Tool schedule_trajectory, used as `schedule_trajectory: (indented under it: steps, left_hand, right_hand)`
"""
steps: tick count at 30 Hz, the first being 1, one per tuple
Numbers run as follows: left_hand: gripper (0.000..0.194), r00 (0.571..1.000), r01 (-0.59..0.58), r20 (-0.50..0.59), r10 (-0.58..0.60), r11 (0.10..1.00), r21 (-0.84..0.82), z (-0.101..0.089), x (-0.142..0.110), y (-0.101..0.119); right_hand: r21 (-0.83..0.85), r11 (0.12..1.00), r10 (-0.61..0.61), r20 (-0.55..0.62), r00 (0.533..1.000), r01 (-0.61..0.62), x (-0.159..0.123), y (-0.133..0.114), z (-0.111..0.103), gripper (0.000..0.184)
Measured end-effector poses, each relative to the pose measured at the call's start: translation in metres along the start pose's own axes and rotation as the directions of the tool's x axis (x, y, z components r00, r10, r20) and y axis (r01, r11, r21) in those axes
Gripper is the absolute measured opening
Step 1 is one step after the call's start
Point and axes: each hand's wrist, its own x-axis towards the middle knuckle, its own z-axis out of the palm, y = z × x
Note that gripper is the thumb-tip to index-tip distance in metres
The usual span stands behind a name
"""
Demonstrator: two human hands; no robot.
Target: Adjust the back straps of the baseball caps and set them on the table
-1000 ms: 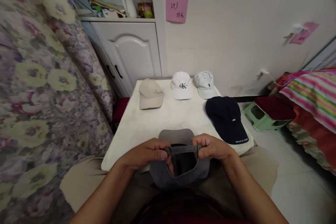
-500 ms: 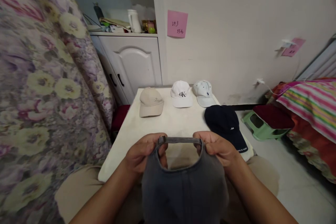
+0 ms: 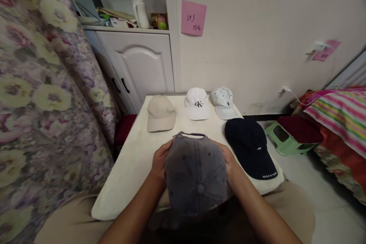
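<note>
A grey cap (image 3: 196,173) sits crown-up over the near edge of the small white table (image 3: 134,160), its back strap pointing away from me. My left hand (image 3: 159,162) grips the cap's left side and my right hand (image 3: 232,167) grips its right side, fingers curled around the crown. Farther back on the table lie a beige cap (image 3: 160,113), a white cap with a black logo (image 3: 197,103) and a pale blue cap (image 3: 223,102). A navy cap (image 3: 250,146) lies just right of my right hand.
A floral curtain (image 3: 42,84) hangs at the left. Behind the table stand a white cabinet (image 3: 137,61) and a wall with a pink note (image 3: 193,18). A green stool (image 3: 286,135) and a bed with a striped cover (image 3: 340,110) are at the right.
The grey cap went from open side up, held by its strap, to crown up and farther out over the table. Both hands shifted from the strap to the cap's sides.
</note>
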Motion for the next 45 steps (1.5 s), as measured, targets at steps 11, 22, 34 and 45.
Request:
schedule_trajectory:
  steps: [11, 22, 34, 45]
  left_hand:
    - [0.031, 0.993, 0.074, -0.075, -0.086, 0.986, -0.146, -0.037, 0.049, 0.0]
    - [0.026, 0.979, 0.046, -0.186, -0.081, 0.982, -0.183, -0.062, 0.056, -0.01]
    - [0.032, 0.987, 0.029, -0.152, -0.047, 0.993, -0.118, -0.053, 0.05, -0.013]
    - [0.026, 0.98, 0.014, -0.198, -0.032, 0.996, -0.091, -0.074, 0.035, -0.017]
  right_hand:
    - [0.145, 0.987, 0.08, -0.079, 0.994, -0.068, 0.045, 0.013, -0.056, 0.039]
    - [0.073, 0.997, 0.012, -0.155, 0.988, -0.001, 0.056, 0.02, -0.08, 0.025]
    - [0.033, 0.999, -0.021, -0.17, 0.985, 0.027, 0.057, 0.018, -0.087, 0.02]
    - [0.034, 0.996, -0.078, -0.193, 0.978, 0.086, 0.033, 0.013, -0.082, 0.016]
